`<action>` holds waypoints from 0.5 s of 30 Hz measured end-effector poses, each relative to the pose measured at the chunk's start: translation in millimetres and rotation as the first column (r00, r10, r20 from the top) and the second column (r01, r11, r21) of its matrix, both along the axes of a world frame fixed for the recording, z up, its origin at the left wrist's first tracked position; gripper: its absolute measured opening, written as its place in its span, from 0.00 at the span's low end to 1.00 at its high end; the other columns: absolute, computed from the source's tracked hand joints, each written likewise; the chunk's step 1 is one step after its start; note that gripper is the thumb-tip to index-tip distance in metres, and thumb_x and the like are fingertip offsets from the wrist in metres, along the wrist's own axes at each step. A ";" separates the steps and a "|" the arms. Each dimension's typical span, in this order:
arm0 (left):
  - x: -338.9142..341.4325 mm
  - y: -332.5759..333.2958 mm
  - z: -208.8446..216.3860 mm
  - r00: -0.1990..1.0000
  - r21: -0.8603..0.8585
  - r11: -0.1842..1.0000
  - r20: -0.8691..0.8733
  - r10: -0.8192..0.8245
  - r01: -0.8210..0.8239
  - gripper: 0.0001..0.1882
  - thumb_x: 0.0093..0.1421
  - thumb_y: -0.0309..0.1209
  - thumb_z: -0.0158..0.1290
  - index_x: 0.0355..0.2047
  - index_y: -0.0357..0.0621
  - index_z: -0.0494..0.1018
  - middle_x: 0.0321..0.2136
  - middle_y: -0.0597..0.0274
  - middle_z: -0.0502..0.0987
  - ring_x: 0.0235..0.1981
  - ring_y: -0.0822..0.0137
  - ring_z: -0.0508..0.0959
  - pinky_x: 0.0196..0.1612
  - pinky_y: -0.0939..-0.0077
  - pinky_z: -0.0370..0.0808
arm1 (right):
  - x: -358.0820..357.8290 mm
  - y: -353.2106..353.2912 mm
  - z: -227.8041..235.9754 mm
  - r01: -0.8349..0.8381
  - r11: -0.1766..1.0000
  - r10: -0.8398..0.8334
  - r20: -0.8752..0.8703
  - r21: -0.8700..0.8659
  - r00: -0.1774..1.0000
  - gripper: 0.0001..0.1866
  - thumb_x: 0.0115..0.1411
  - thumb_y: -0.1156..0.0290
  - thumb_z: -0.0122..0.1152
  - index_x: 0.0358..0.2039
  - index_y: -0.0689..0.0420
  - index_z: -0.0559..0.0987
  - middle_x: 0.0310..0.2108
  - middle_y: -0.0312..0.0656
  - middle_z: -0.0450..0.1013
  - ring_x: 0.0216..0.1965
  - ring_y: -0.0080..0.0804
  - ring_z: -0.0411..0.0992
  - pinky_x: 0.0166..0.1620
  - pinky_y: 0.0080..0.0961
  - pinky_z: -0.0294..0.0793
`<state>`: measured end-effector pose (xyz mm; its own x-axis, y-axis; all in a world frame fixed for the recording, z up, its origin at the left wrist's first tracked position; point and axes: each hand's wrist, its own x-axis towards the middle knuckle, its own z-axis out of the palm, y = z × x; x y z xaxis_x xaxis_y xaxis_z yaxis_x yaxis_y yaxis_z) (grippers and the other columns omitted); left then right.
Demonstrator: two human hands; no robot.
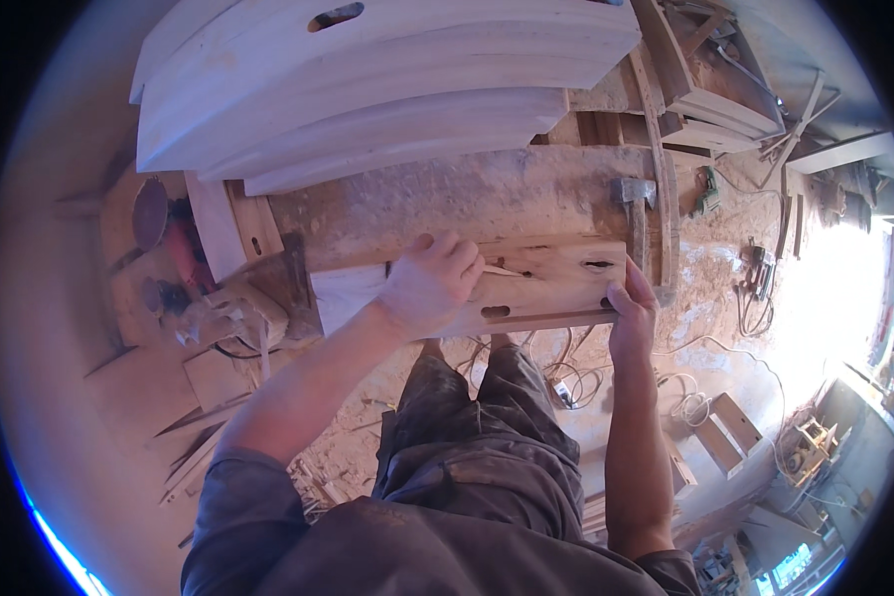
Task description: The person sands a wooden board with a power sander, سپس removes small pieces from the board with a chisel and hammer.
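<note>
A pale wooden board (556, 283) with slots cut in it lies across the near edge of a dusty workbench (387, 199). My left hand (432, 283) rests on the board's middle with its fingers curled closed. From them a thin, pale, pointed sliver (507, 271) sticks out to the right, close to a dark crack in the wood. Its other end is hidden under the hand. At the board's right end my right hand (634, 303) grips the corner, thumb on the near side and fingers around the end.
Large pale boards (387, 89) are stacked along the bench's far side. A hammer (636, 194) lies beyond my right hand. To the left sits a red power tool (189, 248). Cables (576, 382) coil on the floor near my feet, and a green drill (707, 189) lies farther right.
</note>
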<state>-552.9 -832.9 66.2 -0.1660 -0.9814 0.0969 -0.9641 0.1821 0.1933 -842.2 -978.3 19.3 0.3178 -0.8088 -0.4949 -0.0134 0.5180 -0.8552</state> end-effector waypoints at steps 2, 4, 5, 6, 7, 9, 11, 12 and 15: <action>-5.1 -2.8 -4.7 0.999 -0.020 0.999 0.032 -0.031 0.031 0.14 0.48 0.32 0.56 0.37 0.43 0.77 0.33 0.63 0.72 0.39 0.62 0.74 0.37 0.66 0.74 | 2.7 2.9 0.6 0.006 1.000 -0.006 0.009 -0.026 1.000 0.29 0.61 0.81 0.56 0.65 0.66 0.72 0.56 0.44 0.78 0.55 0.28 0.75 0.59 0.22 0.69; -6.0 -2.1 -6.3 0.998 -0.027 0.999 0.044 -0.036 0.037 0.14 0.49 0.33 0.56 0.36 0.44 0.77 0.33 0.63 0.72 0.40 0.63 0.74 0.37 0.67 0.75 | 8.0 7.2 1.3 0.025 0.999 -0.024 0.013 -0.040 1.000 0.29 0.61 0.81 0.56 0.65 0.66 0.72 0.56 0.43 0.78 0.54 0.26 0.74 0.59 0.22 0.69; -5.9 -2.4 -6.1 0.999 -0.027 0.999 0.039 -0.030 0.031 0.13 0.49 0.33 0.56 0.36 0.45 0.77 0.33 0.64 0.72 0.40 0.63 0.74 0.38 0.68 0.75 | 9.7 8.7 1.0 0.043 0.998 -0.042 0.011 -0.044 0.999 0.29 0.61 0.81 0.56 0.65 0.67 0.72 0.55 0.43 0.78 0.54 0.25 0.74 0.58 0.21 0.69; -5.4 -2.5 -5.0 0.999 -0.026 0.999 0.036 -0.024 0.025 0.13 0.49 0.33 0.56 0.36 0.46 0.77 0.32 0.64 0.71 0.40 0.63 0.74 0.38 0.68 0.76 | 11.0 9.7 1.1 0.062 0.997 -0.062 0.011 -0.048 0.998 0.29 0.61 0.81 0.55 0.65 0.67 0.72 0.54 0.42 0.78 0.53 0.24 0.74 0.57 0.21 0.69; -4.0 -1.7 -2.8 0.999 0.029 0.999 0.036 -0.022 0.021 0.13 0.49 0.33 0.57 0.36 0.46 0.78 0.33 0.64 0.72 0.41 0.62 0.74 0.39 0.67 0.76 | 11.7 9.7 1.8 0.035 0.998 -0.035 0.004 -0.055 0.999 0.29 0.61 0.80 0.56 0.65 0.66 0.73 0.53 0.41 0.78 0.50 0.23 0.74 0.55 0.21 0.70; -6.0 -4.7 0.2 0.999 0.131 0.991 0.017 -0.035 0.032 0.13 0.50 0.33 0.57 0.37 0.47 0.79 0.35 0.64 0.74 0.43 0.61 0.75 0.43 0.65 0.78 | 2.8 5.0 6.5 -0.003 0.997 0.000 -0.031 -0.077 1.000 0.29 0.62 0.78 0.58 0.65 0.66 0.73 0.51 0.38 0.79 0.46 0.21 0.74 0.50 0.20 0.71; 8.3 5.3 11.4 0.992 -0.017 1.000 0.122 -0.016 0.018 0.15 0.49 0.30 0.58 0.39 0.48 0.80 0.39 0.63 0.76 0.46 0.56 0.77 0.47 0.59 0.79 | 0.4 2.1 4.6 -0.022 0.999 0.022 -0.001 -0.041 1.000 0.28 0.61 0.79 0.58 0.64 0.65 0.74 0.49 0.36 0.79 0.44 0.19 0.73 0.47 0.19 0.72; 25.2 23.4 1.5 0.990 0.139 0.980 -0.019 0.143 -0.139 0.18 0.48 0.26 0.59 0.41 0.47 0.81 0.42 0.61 0.78 0.48 0.53 0.77 0.49 0.54 0.79 | -1.0 0.7 4.4 -0.026 0.999 0.026 0.002 -0.030 1.000 0.28 0.60 0.79 0.57 0.63 0.65 0.75 0.49 0.35 0.79 0.44 0.18 0.73 0.46 0.18 0.73; 71.7 61.2 -3.9 0.910 0.086 0.909 -0.046 0.412 -0.407 0.19 0.49 0.17 0.55 0.40 0.48 0.82 0.36 0.54 0.77 0.41 0.49 0.79 0.42 0.54 0.78 | 3.0 7.3 0.1 0.094 0.993 -0.097 -0.039 -0.078 0.995 0.25 0.60 0.77 0.61 0.60 0.64 0.78 0.46 0.33 0.79 0.41 0.16 0.74 0.43 0.17 0.74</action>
